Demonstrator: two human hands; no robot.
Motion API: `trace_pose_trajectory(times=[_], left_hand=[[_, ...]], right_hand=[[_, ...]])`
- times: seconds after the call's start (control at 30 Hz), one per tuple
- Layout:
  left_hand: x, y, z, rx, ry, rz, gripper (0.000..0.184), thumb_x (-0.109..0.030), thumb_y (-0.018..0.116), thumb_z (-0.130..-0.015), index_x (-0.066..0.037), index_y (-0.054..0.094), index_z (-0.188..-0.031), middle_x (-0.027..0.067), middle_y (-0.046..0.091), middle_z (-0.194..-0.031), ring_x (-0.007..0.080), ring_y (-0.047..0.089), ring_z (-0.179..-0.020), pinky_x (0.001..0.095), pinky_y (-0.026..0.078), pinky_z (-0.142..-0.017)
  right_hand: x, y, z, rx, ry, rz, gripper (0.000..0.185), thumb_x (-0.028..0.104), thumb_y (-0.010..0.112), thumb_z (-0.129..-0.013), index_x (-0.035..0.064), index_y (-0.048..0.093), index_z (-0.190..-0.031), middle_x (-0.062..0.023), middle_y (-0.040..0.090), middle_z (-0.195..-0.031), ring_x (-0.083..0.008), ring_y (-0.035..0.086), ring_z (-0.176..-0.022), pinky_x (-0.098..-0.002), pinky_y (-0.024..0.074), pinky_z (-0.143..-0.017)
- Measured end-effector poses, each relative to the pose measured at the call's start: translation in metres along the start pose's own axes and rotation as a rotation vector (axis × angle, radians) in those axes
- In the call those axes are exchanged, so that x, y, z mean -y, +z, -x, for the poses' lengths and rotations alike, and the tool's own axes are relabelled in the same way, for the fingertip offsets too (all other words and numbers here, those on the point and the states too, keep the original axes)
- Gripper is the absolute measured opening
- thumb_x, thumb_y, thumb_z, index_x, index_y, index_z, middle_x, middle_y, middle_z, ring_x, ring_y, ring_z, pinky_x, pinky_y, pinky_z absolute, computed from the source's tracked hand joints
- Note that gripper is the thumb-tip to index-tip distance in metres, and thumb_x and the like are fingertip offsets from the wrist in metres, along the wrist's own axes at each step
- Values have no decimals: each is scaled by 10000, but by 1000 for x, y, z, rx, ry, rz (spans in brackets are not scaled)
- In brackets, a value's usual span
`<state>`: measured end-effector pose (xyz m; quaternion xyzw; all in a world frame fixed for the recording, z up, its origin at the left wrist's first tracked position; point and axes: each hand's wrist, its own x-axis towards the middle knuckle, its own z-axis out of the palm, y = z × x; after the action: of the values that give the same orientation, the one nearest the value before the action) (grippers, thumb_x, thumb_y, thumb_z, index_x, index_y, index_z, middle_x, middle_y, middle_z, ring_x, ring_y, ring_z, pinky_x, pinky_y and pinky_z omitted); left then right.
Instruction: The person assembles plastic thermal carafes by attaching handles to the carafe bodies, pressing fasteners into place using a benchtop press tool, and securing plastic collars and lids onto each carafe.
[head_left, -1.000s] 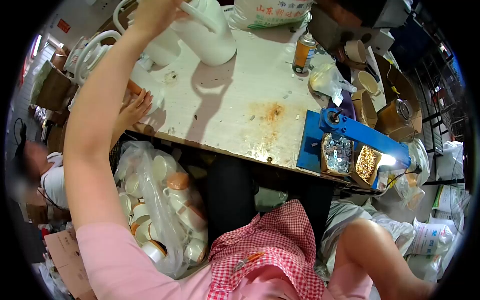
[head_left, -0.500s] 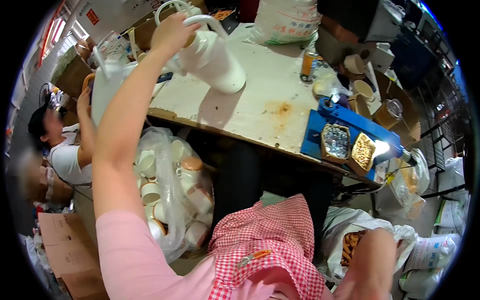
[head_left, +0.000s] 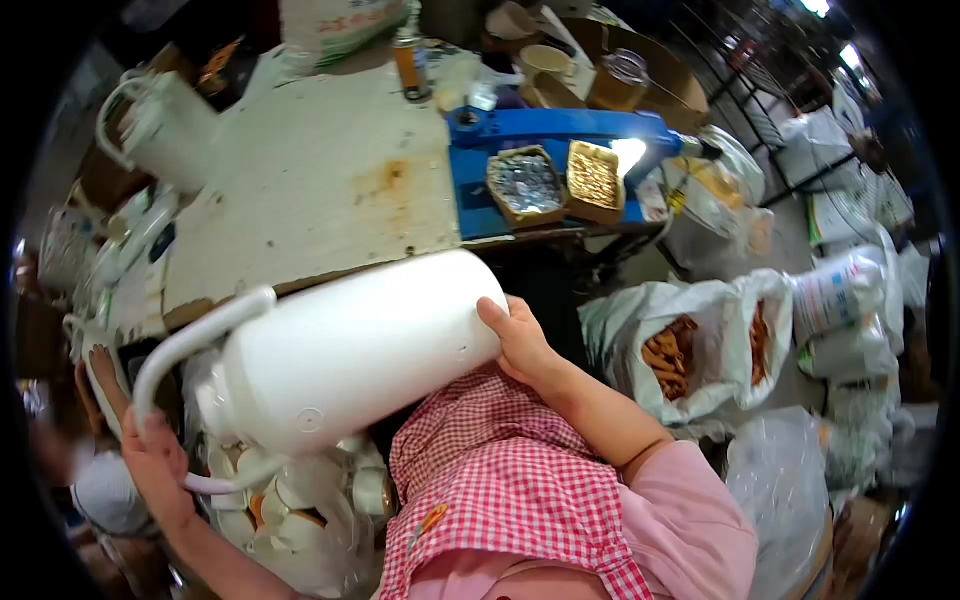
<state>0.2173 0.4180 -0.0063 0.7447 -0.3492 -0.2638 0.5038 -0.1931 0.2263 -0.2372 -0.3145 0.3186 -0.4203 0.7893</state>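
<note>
A large white jug (head_left: 370, 350) lies tilted on its side in the air above my lap, its base to the right and its neck and curved handle to the left. My left hand (head_left: 155, 460) is closed round the handle at the far left. At the other end, my right hand (head_left: 520, 340) grips the base, thumb on the near face; its other fingers are partly hidden. A second white jug (head_left: 175, 130) stands at the back left of the table (head_left: 300, 200).
A blue tool (head_left: 570, 125) with two boxes of small metal parts sits on the table's right. A spray can (head_left: 410, 68) and a sack stand behind. Below are a bag of white cups (head_left: 290, 530) and sacks of brown parts (head_left: 670, 355). A co-worker's hand (head_left: 105, 370) shows at left.
The white jug has come off the table towards me and tipped onto its side. My right hand has come up from the lower right and taken its base. The view has turned to the right.
</note>
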Motion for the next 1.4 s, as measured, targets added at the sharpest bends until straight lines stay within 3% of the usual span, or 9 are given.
trace_pose_trajectory(times=[0.07,0.1,0.17,0.2,0.3,0.43,0.6,0.83,1.4], left_hand=[[48,62,-10,-336,338,-467,276,-151,640,-978,-48,580,-1226,91,597,-1086,208,587,-939,286,466,-835],[40,103,5,-288,500,-807,336,-75,655,-926,-19,583,-1250,162,559,-1226,331,519,-1208,374,404,-1045],[65,149,22,57,613,-904,367,-192,577,-966,-31,577,-1295,188,556,-1309,396,462,-1313,475,331,-1128],[67,171,30,196,622,-919,373,-253,529,-1000,-32,579,-1297,193,550,-1341,408,439,-1346,504,310,-1144],[64,195,30,251,599,-1070,430,-355,438,-1039,-32,591,-1279,200,559,-1344,422,419,-1362,533,278,-1154],[64,212,16,368,445,-887,383,-304,430,-1042,-12,588,-1234,173,580,-1273,424,489,-1263,499,362,-1075],[57,228,11,383,241,-690,340,-275,426,-1049,-29,552,-1246,190,589,-1192,411,572,-1098,454,441,-966],[57,230,2,385,252,-665,335,-274,424,-1052,-26,553,-1236,192,590,-1155,405,592,-1045,435,466,-918],[55,238,-7,395,240,-619,323,-235,431,-1041,-11,560,-1235,192,597,-1149,384,588,-1064,415,452,-951]], right_hand=[[14,-8,30,-186,141,65,436,316,630,-1003,-55,632,-1234,-106,687,-1122,-172,644,-938,-332,527,-833],[4,-33,39,-272,245,139,444,319,628,-1003,-57,624,-1240,-118,683,-1134,-181,643,-956,-344,529,-840],[-2,-77,66,-352,341,125,419,321,626,-1002,-68,667,-1154,-125,711,-1016,-186,661,-898,-350,538,-796],[27,-87,73,-236,384,602,384,314,636,-992,-51,692,-1099,-121,718,-945,-181,668,-852,-351,539,-770],[98,-104,62,-310,173,1439,286,282,669,-956,4,733,-953,-102,710,-769,-142,661,-727,-335,528,-692],[171,-118,-21,-494,-494,1157,177,199,677,-917,33,730,-944,-119,718,-849,-243,689,-747,-344,530,-720],[195,-146,-110,-458,-384,1823,199,141,643,-876,116,753,-1040,-95,739,-1005,-298,695,-978,-403,536,-877],[209,-144,-120,-256,-218,1901,216,180,669,-857,146,750,-1055,-70,694,-1155,-292,650,-1075,-409,516,-917],[211,-138,-115,-398,-282,1887,155,180,731,-835,85,720,-956,-127,697,-893,-237,671,-812,-377,533,-768]])
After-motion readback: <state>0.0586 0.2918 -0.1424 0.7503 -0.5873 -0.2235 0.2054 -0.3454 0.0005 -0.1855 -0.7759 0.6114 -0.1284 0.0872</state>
